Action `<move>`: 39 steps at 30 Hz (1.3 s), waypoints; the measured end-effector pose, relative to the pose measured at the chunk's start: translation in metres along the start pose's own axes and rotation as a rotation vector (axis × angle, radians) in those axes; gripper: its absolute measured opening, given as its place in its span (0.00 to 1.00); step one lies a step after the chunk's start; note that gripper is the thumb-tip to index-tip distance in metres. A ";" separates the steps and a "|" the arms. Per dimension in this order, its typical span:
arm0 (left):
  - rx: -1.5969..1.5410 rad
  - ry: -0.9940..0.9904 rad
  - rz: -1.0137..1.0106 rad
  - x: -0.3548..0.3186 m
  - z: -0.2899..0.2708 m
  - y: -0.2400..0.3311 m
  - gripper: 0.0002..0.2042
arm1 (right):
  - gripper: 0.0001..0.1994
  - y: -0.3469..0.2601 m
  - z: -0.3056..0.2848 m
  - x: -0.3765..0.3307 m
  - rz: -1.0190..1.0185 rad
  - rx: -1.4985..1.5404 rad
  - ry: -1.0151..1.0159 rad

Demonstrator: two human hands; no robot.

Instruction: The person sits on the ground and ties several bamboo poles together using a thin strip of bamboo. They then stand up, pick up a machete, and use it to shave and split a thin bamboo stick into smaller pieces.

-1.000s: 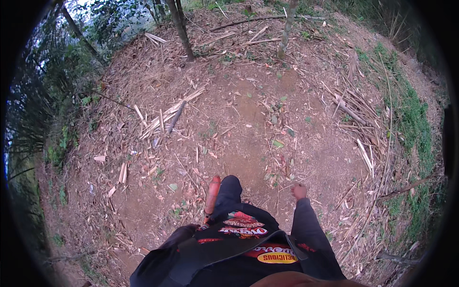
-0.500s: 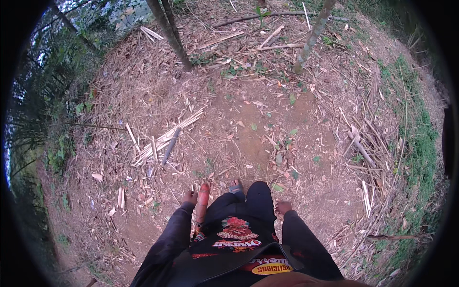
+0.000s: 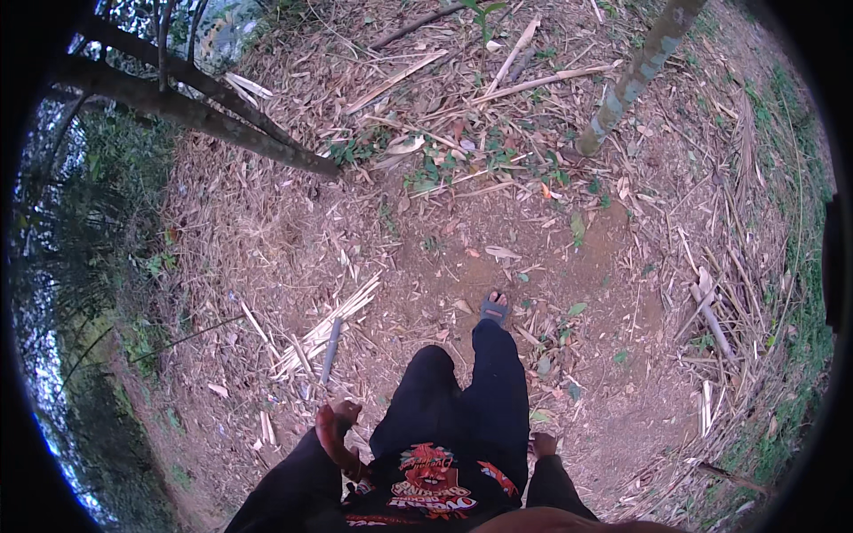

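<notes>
My left hand (image 3: 345, 410) hangs beside my left thigh, fingers loosely apart with nothing seen in them. Between that forearm and my hip is a long, reddish-brown, sheath-like thing (image 3: 332, 437). It hangs from my left side, and its upper end near the waist is partly hidden by clothing. On the other side, my right hand (image 3: 543, 445) is low beside my right thigh. Its fingers look curled in, and nothing shows in them. My sandalled right foot (image 3: 495, 307) is on the ground ahead; my left foot is hidden below the knee.
Ahead to the left lies a bundle of pale split sticks (image 3: 342, 311), with a dark grey stick (image 3: 331, 351) beside it. Slim tree trunks (image 3: 222, 129) (image 3: 635, 84) rise ahead. Dry branches (image 3: 711, 320) are heaped on the right. Leaf litter covers the brown soil.
My right leg has stepped forward, its foot now in sight. The view has moved ahead and tilted the trunks outward. The reddish-brown thing has swung left against my left forearm.
</notes>
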State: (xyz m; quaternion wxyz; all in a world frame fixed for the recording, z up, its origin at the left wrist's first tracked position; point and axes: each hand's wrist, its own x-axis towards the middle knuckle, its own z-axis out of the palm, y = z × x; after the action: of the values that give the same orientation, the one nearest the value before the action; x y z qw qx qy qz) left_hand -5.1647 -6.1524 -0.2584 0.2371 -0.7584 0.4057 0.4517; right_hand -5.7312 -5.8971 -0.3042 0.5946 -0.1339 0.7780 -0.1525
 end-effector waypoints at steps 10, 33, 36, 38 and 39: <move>-0.116 0.072 0.128 0.053 -0.227 0.291 0.17 | 0.12 -0.587 -0.058 0.192 -0.281 0.262 0.255; -0.036 0.012 0.228 0.503 -0.778 0.807 0.16 | 0.33 -1.356 0.136 0.598 -0.440 -0.899 0.133; 0.096 0.200 0.332 0.623 -0.878 0.899 0.17 | 0.37 -1.454 0.140 0.660 -0.122 -0.873 -0.012; 0.102 0.296 0.414 0.710 -0.952 0.971 0.15 | 0.40 -1.488 0.142 0.669 -0.049 -0.860 -0.029; 0.233 0.323 0.347 0.744 -0.988 1.020 0.14 | 0.41 -1.498 0.147 0.680 -0.040 -0.872 -0.021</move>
State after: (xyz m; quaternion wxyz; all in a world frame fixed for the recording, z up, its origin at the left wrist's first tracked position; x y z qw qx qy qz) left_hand -5.3287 -7.7380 -0.4310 0.1741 -0.7073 0.6115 0.3090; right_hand -5.7238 -7.5482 -0.3476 0.4870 -0.3892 0.7608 0.1802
